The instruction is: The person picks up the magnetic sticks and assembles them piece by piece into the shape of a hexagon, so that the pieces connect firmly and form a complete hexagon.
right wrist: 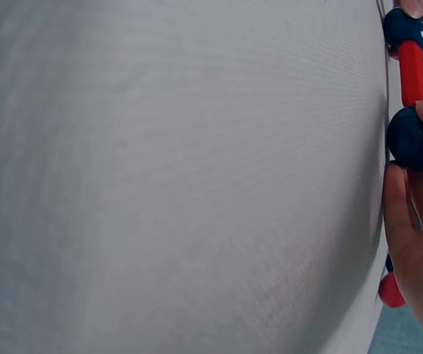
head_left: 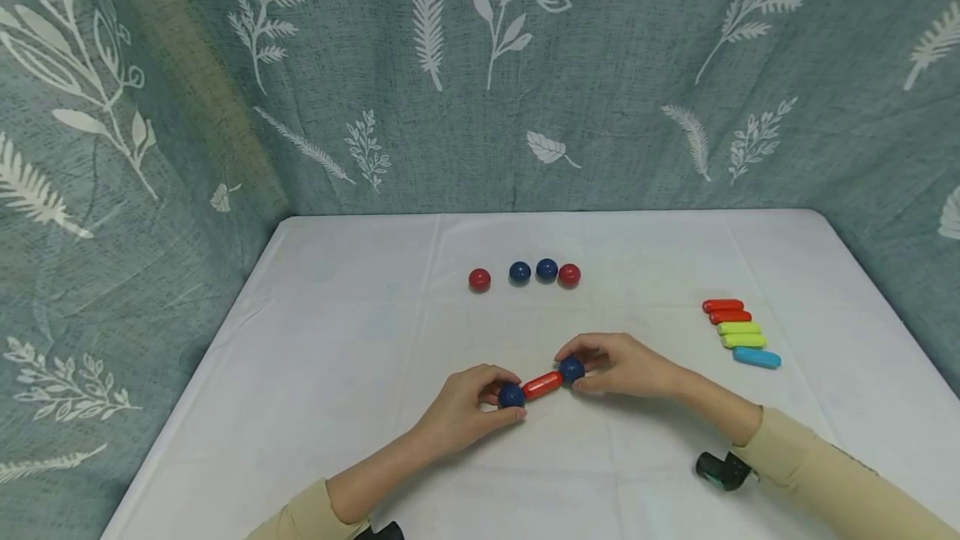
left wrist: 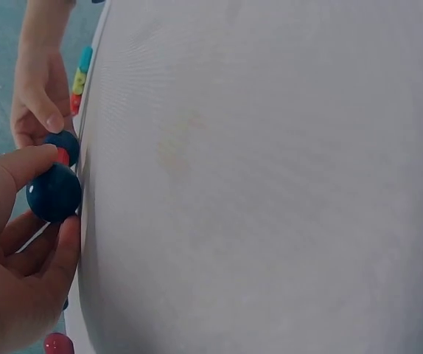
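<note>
A red rod (head_left: 542, 386) joins two blue balls end to end, low over the white tabletop. My left hand (head_left: 467, 411) pinches the left blue ball (head_left: 512, 396) between thumb and fingers. At the other end, my right hand (head_left: 628, 365) grips the right blue ball (head_left: 572, 369) the same way. In the left wrist view, the nearer blue ball (left wrist: 54, 193) sits between thumb and fingertips, partly covering the rod. The right wrist view shows the red rod (right wrist: 413, 72) running straight from one ball to the other.
Beyond the hands lie a red ball (head_left: 479, 280), two blue balls (head_left: 520, 273) and another red ball (head_left: 569, 276). On the right, red rods (head_left: 723, 306), yellow-green rods (head_left: 739, 328) and a blue rod (head_left: 757, 357) form a column. Patterned cloth (head_left: 465, 148) hangs behind the white table (head_left: 337, 315).
</note>
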A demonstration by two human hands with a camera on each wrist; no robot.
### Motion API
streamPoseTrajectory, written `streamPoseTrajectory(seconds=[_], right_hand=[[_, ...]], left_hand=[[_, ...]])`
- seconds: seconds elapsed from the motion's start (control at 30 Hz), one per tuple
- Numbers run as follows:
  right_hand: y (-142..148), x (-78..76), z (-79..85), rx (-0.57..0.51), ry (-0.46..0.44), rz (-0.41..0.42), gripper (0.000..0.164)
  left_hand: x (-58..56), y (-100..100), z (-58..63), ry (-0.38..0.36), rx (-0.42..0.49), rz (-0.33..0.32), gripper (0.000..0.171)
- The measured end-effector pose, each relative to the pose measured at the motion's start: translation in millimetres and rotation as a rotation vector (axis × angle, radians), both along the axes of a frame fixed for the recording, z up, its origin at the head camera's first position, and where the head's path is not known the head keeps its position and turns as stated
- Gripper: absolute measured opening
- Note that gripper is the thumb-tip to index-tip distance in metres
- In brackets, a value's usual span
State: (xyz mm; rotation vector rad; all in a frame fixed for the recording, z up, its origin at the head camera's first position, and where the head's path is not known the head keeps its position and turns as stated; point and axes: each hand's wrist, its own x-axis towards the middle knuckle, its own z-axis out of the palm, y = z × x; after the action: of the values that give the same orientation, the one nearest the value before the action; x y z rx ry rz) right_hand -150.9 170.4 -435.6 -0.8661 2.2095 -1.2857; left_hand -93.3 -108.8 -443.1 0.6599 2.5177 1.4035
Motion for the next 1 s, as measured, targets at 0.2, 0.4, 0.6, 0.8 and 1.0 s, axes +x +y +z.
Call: streamPoseTrajectory(seconds=[0.2,0.4,0.6,0.8,1.0], right_hand=[[-0.1,0.2,0.3,0.002,-0.006,-0.009,0.037],[1.3,0.5,-0.4,-0.005,-0.027,-0.028,0.042],[8.2,0.6,-1.3,-0.005,-0.037,-0.048,0.041],[22.8,0.9,1.6,0.024,-0.025,-0.083,0.035],[49.0,-2.5,8.4,0.090,0.093,-0.225,0.024]], left_hand=[[-6.4,10.4,4.9,0.075,-0.117,-0.006,0.035],[-18.8,30.8,8.0,0.080,-0.137,-0.060,0.040],[-27.0,51.3,8.7,0.111,-0.167,-0.081,0.046],[-29.6,63.2,7.9,0.128,-0.225,-0.076,0.045],[-29.7,61.0,4.2,0.156,-0.221,-0.092,0.040]])
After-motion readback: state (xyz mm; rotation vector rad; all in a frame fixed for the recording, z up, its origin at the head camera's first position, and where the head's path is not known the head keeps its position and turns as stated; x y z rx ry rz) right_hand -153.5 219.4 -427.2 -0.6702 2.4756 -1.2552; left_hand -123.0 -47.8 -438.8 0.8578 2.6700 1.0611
